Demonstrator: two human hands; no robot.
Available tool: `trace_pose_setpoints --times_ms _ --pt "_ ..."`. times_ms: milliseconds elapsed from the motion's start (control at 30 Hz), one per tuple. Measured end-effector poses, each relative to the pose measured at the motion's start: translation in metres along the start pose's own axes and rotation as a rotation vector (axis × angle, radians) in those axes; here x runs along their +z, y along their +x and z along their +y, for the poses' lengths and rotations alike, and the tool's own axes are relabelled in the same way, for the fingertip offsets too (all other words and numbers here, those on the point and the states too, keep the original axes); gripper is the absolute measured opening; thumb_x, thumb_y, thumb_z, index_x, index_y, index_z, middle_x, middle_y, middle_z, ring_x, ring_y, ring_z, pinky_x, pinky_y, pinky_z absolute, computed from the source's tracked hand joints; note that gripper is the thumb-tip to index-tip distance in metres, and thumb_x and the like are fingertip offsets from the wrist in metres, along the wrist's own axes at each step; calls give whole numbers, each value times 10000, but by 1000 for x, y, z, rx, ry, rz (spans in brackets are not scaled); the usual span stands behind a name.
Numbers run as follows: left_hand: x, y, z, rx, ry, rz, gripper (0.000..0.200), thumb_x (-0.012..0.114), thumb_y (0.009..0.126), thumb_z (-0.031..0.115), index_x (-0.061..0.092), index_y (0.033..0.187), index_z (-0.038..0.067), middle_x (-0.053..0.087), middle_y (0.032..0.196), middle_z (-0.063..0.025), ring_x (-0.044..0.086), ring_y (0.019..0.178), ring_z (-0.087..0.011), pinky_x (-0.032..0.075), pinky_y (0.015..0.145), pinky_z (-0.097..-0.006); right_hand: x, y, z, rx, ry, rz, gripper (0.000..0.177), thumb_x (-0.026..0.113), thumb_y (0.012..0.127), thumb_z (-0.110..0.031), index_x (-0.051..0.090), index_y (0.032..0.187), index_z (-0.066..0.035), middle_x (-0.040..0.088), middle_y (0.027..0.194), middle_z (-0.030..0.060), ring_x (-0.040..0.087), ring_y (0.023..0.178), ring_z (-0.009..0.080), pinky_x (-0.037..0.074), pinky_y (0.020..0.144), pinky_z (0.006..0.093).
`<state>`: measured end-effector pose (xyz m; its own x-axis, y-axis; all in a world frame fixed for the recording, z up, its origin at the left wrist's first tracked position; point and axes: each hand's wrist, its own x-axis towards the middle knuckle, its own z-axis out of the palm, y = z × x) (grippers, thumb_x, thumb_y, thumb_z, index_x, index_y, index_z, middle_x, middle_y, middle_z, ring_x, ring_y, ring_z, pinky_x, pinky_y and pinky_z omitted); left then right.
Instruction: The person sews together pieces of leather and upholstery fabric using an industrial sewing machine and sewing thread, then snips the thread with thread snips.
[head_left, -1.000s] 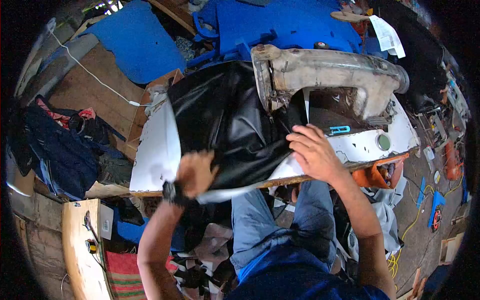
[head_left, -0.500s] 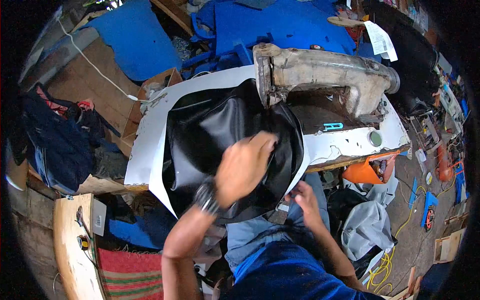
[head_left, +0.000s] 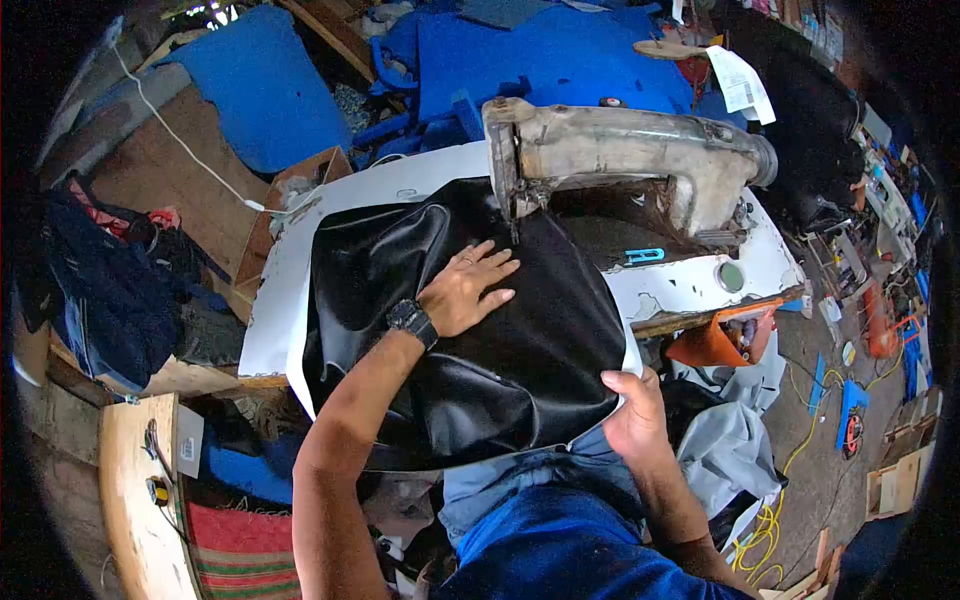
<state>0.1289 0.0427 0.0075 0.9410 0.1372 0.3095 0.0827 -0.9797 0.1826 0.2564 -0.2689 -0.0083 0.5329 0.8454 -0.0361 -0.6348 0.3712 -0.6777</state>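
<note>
A large sheet of shiny black leather-like material (head_left: 550, 310) with a white underside lies wrinkled over the sewing table (head_left: 262, 330) and hangs past its front edge. My left hand (head_left: 465, 292), a watch on its wrist, rests flat on the sheet with fingers spread. At the sheet's right edge, my right hand (head_left: 637, 412) pinches the material, thumb on top and fingers hidden beneath. The head of an old, worn sewing machine (head_left: 620, 140) stands behind, its needle end over the sheet's back part.
On the tabletop right of the sheet are a light-blue clip-like piece (head_left: 644, 256) and a round green-topped tin (head_left: 731, 276). An orange pouch (head_left: 705, 345) hangs at the front edge. Dark clothing (head_left: 110, 290) lies at left; a yellow cord (head_left: 765, 530) coils on the floor.
My left hand has opened from a closed pose and now lies flat on the sheet. My right hand has come up to grip the right edge, and the sheet is spread further right.
</note>
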Motion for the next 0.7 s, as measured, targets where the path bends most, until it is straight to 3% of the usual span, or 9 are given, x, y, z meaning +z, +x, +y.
trace_pose_setpoints --times_ms 233,333,433,467,500,533,567,600,700 --pt "5 -18 34 83 -21 10 686 666 1026 510 579 1516 37 519 1604 -227 469 1513 -384 349 1276 -511 -29 4 -15 -56 -84 81 444 680 846 -60 705 1268 74 773 1220 137 730 1116 235 516 1086 375" --pt "-4 -29 55 119 -23 21 777 737 963 532 570 1511 7 497 1610 -258 477 1505 -394 365 1268 -514 -44 8 -12 -66 -117 140 334 682 862 -9 731 1181 75 783 1163 127 739 1032 209 553 996 356" --pt "-20 -32 86 136 -62 14 877 769 913 556 550 1496 -61 500 1595 -284 479 1497 -421 353 1266 -538 -94 9 -16 117 -773 249 244 754 969 -197 728 1111 0 687 936 18 628 859 128 498 838 298" --pt "-23 -30 98 129 -47 24 855 765 915 560 581 1455 -77 532 1562 -291 502 1479 -421 359 1259 -542 -90 9 -24 -37 -772 211 288 739 1024 -286 697 1112 -15 606 907 -2 549 818 120 449 770 273" --pt "-22 -31 104 112 -29 35 836 762 917 564 612 1413 -92 564 1528 -297 526 1461 -421 365 1251 -545 -105 12 -35 -85 -861 218 299 706 1048 -262 673 1183 2 670 992 34 615 920 142 487 844 303" --pt "-12 -33 104 95 5 42 779 776 921 496 614 1419 -81 568 1529 -289 530 1458 -415 366 1253 -546 -116 15 -42 -415 -975 225 299 665 1067 -236 657 1236 11 713 1106 116 663 1048 231 504 951 374" --pt "-6 -38 105 57 51 47 726 790 925 428 616 1425 -69 572 1531 -280 535 1456 -409 366 1255 -547 -93 12 -86 -757 -1513 212 324 637 1062 -224 651 1257 35 693 1247 226 641 1227 373 472 1082 468" --pt "6 -40 101 33 126 69 604 792 930 277 637 1420 -40 594 1524 -244 542 1458 -379 375 1255 -537 -91 16 -115 -772 -1822 237 382 621 1051 -239 646 1296 53 641 1357 261 543 1351 467 420 1155 519" --pt "16 -40 94 52 155 88 519 771 937 190 663 1401 -17 609 1518 -214 546 1459 -347 384 1255 -522 -126 43 -152 -829 -2167 359 497 642 1036 -329 642 1389 20 565 1552 200 427 1479 471 336 1222 580"
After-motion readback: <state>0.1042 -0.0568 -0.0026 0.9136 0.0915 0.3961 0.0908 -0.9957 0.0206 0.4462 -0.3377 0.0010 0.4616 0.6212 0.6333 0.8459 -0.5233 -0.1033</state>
